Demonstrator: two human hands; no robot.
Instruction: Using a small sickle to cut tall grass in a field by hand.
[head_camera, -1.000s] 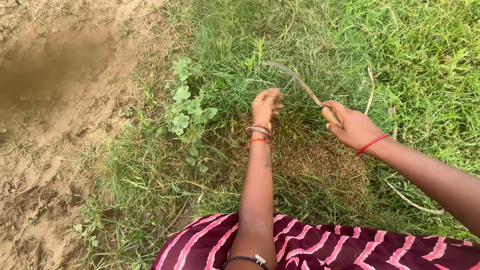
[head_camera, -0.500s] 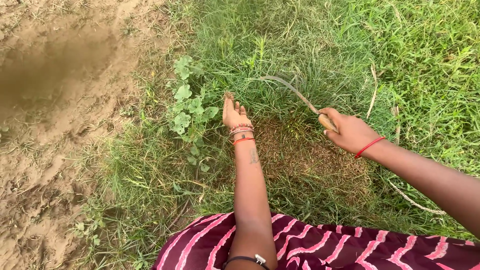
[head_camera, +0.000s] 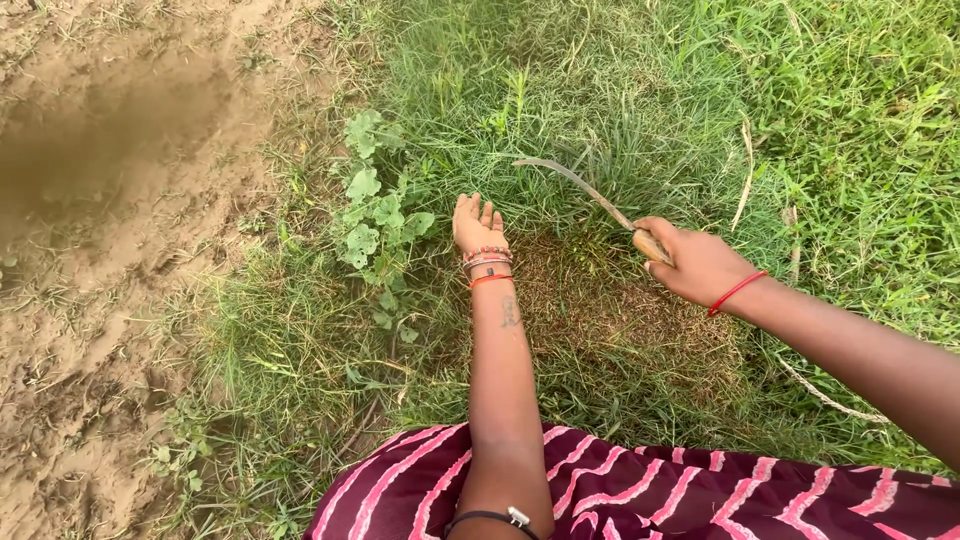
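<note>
Head view: right hand (head_camera: 700, 265) closed round the sickle (head_camera: 590, 195) by its wooden handle (light, stiff, sharp blade); left hand (head_camera: 475, 225) open, flat against soft grass (head_camera: 560, 130) just beyond its fingertips.

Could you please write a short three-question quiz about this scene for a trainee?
1. True or false: the right hand grips the sickle by its handle.
2. What lies under the open left hand? A) grass B) sand C) cloth
3. Name the leafy thing left of the left hand.

Key: 1 true; 2 A, the grass; 3 the weed.
</note>
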